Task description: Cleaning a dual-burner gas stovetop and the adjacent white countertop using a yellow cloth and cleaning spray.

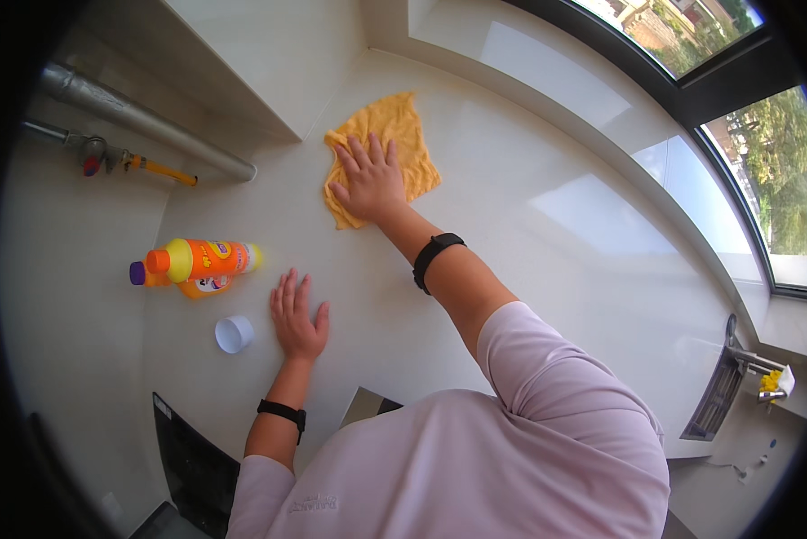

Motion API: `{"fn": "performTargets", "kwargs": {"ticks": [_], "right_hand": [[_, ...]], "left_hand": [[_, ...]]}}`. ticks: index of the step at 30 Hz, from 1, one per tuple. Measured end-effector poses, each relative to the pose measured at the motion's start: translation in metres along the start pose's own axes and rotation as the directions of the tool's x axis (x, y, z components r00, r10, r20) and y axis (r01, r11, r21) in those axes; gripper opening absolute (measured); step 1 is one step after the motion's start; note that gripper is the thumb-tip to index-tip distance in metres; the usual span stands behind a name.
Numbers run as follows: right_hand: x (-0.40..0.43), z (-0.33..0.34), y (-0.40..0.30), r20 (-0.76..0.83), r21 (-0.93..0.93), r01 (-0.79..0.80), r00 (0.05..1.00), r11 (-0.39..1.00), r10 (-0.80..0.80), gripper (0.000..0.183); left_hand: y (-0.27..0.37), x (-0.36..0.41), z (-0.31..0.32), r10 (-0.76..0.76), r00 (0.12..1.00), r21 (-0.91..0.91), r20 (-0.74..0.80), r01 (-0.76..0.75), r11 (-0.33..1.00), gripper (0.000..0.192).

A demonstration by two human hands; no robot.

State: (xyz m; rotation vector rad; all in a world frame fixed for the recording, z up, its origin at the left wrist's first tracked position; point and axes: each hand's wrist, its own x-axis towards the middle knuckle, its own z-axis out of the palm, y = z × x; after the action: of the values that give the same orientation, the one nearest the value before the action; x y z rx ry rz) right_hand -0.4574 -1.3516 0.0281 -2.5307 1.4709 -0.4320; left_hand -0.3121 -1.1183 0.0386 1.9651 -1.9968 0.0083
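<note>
My right hand lies palm down on a yellow-orange cloth, fingers spread, pressing it flat against the white countertop. The cloth is wrinkled and spreads out beyond the fingertips, near the corner of a wall. Flat on the bare countertop, my left hand rests with its thumb apart from the fingers and holds nothing. Left of it is a small white round cup or cap. Just past its fingertips stand a yellow bottle with an orange cap and, partly hidden behind, an orange bottle with a purple cap.
A grey metal pipe and a valve with a yellow hose run along the left recess. A wall corner juts out nearby. A black glass panel is at lower left, a sink at right, below the window.
</note>
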Motion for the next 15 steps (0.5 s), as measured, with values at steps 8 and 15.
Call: {"fn": "performTargets", "kwargs": {"ticks": [8,15], "right_hand": [[-0.089,-0.017,-0.009,0.173,0.217,0.418,0.873,0.882,-0.456,0.065],[-0.088,-0.054,0.110,0.013,-0.010,-0.035,0.999,0.999,0.036,0.065]], "left_hand": [[-0.006,-0.001,0.003,-0.005,1.000,0.052,0.004,0.005,0.999,0.052],[-0.004,-0.001,0.007,-0.010,1.000,0.072,0.017,0.009,0.997,0.051]]}}
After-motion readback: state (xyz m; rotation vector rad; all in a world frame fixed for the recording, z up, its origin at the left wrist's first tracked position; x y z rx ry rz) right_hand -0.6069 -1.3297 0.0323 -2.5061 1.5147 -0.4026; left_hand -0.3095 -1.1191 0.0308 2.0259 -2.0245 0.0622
